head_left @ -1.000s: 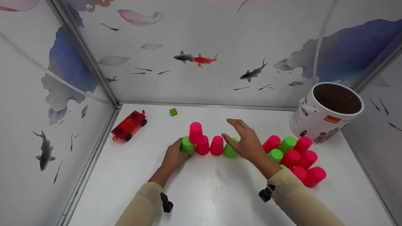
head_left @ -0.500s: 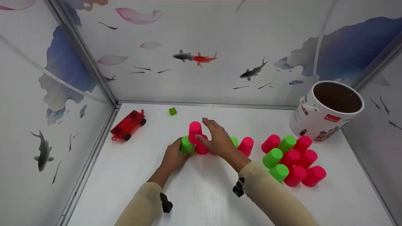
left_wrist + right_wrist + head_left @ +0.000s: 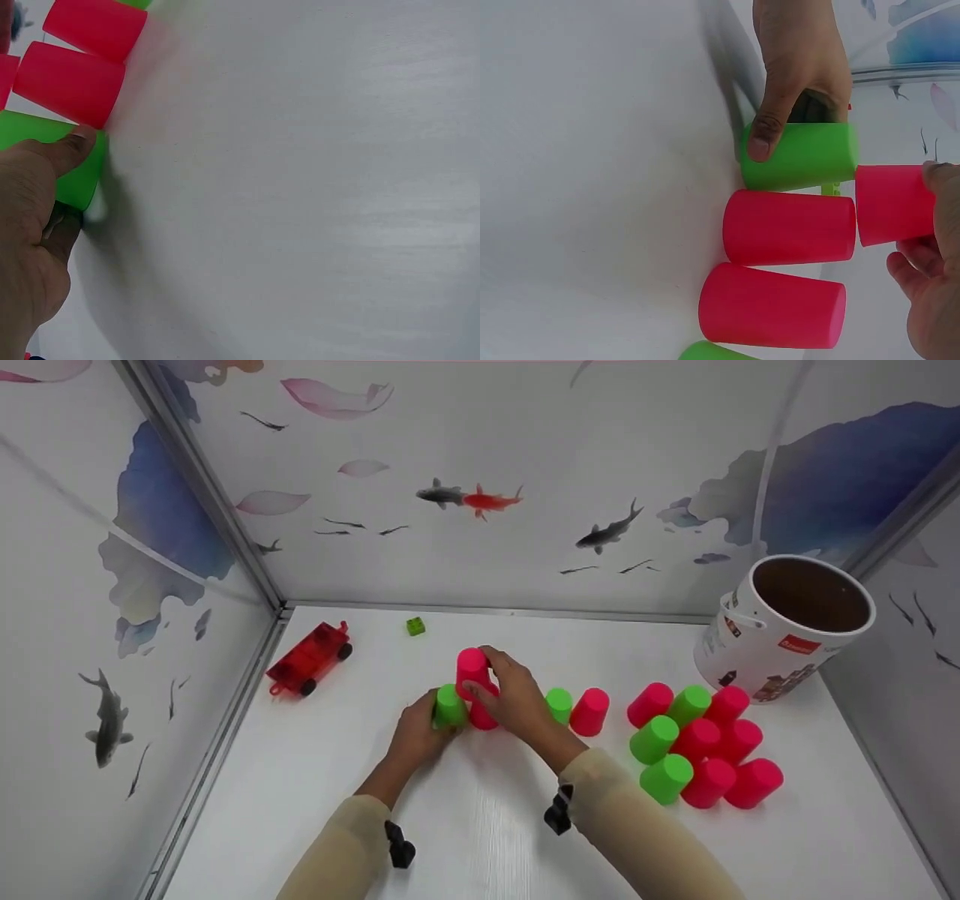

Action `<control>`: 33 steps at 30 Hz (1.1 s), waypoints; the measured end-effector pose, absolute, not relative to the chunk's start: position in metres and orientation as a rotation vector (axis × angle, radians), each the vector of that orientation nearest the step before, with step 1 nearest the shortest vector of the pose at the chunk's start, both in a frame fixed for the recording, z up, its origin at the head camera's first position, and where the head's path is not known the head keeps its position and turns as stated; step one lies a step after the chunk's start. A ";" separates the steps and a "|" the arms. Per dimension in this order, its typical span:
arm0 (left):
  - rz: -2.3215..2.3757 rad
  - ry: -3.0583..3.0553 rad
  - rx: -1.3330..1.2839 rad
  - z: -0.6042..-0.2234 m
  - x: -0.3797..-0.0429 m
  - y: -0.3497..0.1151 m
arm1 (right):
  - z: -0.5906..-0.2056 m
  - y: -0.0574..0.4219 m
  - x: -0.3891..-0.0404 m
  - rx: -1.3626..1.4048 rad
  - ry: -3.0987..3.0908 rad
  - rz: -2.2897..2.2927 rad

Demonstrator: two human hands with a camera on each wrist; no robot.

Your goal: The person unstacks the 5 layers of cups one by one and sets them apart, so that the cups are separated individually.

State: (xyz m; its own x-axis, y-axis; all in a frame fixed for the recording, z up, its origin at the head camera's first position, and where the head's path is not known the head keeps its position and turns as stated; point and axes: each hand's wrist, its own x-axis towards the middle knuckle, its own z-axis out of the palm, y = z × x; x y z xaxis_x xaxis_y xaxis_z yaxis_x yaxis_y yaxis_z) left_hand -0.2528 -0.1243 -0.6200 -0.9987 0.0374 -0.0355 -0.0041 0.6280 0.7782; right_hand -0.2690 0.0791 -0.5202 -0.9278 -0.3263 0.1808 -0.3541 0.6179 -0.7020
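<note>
My left hand (image 3: 420,731) grips a green cup (image 3: 450,706), upside down at the left end of a row on the white table. In the left wrist view the thumb lies along this cup's side near the rim. A pink cup (image 3: 892,204) sits upside down on top, bridging the green cup and the pink cup (image 3: 789,227) beside it. Thumb and fingers of my right hand (image 3: 521,701) hold that upper cup from the right. Another pink cup (image 3: 772,306), hidden by the right hand in the head view, continues the row, then a green cup (image 3: 559,705) and a pink cup (image 3: 590,712).
At the right stands a cluster of several pink and green cups (image 3: 697,739), with a white bucket (image 3: 780,660) behind it. A red toy wagon (image 3: 309,660) and a small green toy brick (image 3: 415,626) lie toward the back left. Printed walls (image 3: 495,562) enclose the table.
My right hand has moved left from above the green cup and now holds the upper pink cup. The row's right-end pink cup has come into view. The left hand keeps its place.
</note>
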 end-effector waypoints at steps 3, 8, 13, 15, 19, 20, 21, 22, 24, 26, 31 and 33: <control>1.335 2.791 0.035 -0.622 -0.253 -0.124 | -0.517 0.086 -0.267 0.624 -2.737 1.270; 1.326 2.809 0.041 -0.622 -0.254 -0.123 | -0.513 0.103 -0.263 0.676 -2.689 1.256; 1.321 2.814 0.048 -0.622 -0.254 -0.123 | -0.510 0.128 -0.256 0.718 -2.672 1.227; 1.324 2.813 0.042 -0.623 -0.254 -0.123 | -0.510 0.139 -0.252 0.725 -2.672 1.210; 1.331 2.814 0.043 -0.623 -0.254 -0.123 | -0.508 0.162 -0.242 0.700 -2.683 1.176; 1.332 2.814 0.044 -0.622 -0.254 -0.123 | -0.508 0.168 -0.239 0.691 -2.685 1.161; 1.333 2.812 0.046 -0.622 -0.254 -0.123 | -0.508 0.174 -0.235 0.684 -2.682 1.154; 1.332 2.813 0.049 -0.622 -0.254 -0.123 | -0.508 0.180 -0.232 0.678 -2.680 1.140; 1.330 2.810 0.047 -0.623 -0.253 -0.122 | -0.510 0.193 -0.224 0.677 -2.660 1.103; 1.326 2.809 0.046 -0.623 -0.253 -0.123 | -0.512 0.206 -0.217 0.668 -2.647 1.074; 1.331 2.806 0.052 -0.625 -0.254 -0.124 | -0.516 0.240 -0.198 0.602 -2.689 1.041; 1.335 2.804 0.057 -0.626 -0.254 -0.125 | -0.518 0.253 -0.189 0.560 -2.728 1.025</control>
